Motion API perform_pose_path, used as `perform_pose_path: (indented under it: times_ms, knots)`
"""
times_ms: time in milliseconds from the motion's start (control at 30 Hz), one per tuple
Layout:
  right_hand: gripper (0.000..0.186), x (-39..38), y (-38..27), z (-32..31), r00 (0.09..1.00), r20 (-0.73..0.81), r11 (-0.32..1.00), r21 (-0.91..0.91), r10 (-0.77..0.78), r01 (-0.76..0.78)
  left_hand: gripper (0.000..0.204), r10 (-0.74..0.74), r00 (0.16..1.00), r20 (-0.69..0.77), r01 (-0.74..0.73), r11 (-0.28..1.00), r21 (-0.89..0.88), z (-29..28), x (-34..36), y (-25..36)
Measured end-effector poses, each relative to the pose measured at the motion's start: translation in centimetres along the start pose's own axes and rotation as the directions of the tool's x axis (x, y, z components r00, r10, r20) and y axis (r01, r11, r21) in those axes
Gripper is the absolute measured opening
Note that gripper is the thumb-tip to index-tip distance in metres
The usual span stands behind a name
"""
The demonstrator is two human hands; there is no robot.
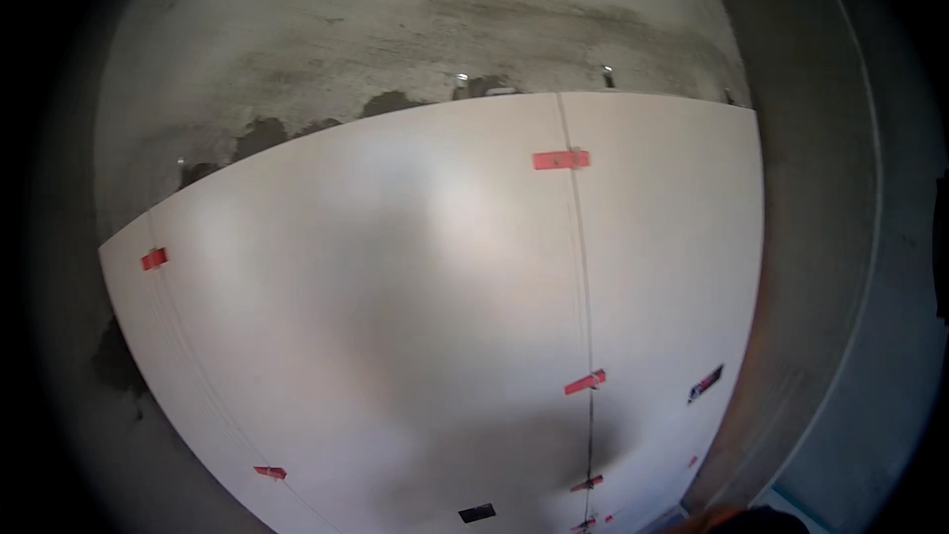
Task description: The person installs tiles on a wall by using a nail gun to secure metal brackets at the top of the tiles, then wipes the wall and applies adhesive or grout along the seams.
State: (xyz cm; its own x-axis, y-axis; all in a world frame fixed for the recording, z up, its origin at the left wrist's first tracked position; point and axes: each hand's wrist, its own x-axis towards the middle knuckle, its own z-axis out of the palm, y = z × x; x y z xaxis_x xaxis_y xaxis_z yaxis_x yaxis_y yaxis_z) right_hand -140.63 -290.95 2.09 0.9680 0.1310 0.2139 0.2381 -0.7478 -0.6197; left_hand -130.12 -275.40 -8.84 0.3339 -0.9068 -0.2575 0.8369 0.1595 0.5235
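Large glossy white tile panels point(474, 267) fill most of the view, covering a wall up to a slanting top edge. Thin joints run down between them. Red tile-levelling wedges point(561, 159) sit across the joints, with another red wedge point(154, 259) at the far left and several lower down. My left hand does not show. At the lower right edge is a blurred orange-brown sliver point(714, 518) beside a dark rounded shape point(781, 519). It may be part of my right hand or arm; no fingers can be made out.
Bare grey plaster point(415, 0) lies above the panels, with dark adhesive blobs point(262, 138) along their upper edge. Small shiny metal pieces point(608, 74) stick out there. A rough grey wall strip point(811, 198) borders the right side. Dark labels point(706, 384) are stuck to the panels.
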Motion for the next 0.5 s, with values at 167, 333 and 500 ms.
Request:
perform_pose_path:
  times_ms: [167,333,500]
  knots:
    - [0.012,-1.5,0.2,0.1,0.987,-0.082,0.971,0.208,0.138,-0.118,0.025,0.018,0.999,-0.049,-0.018,1.0,-0.003,1.7,0.3,-2.4]
    - [0.012,-1.3,-0.1,-0.1,0.989,-0.071,0.956,0.273,0.132,-0.108,0.024,0.07,0.991,-0.115,-0.072,0.997,-0.019,2.6,-0.9,-3.3]
    - [0.012,-0.5,-1.0,0.6,0.989,-0.054,0.942,0.317,0.138,-0.114,0.023,0.078,0.986,-0.15,-0.086,0.995,-0.044,2.5,-1.9,-3.0]
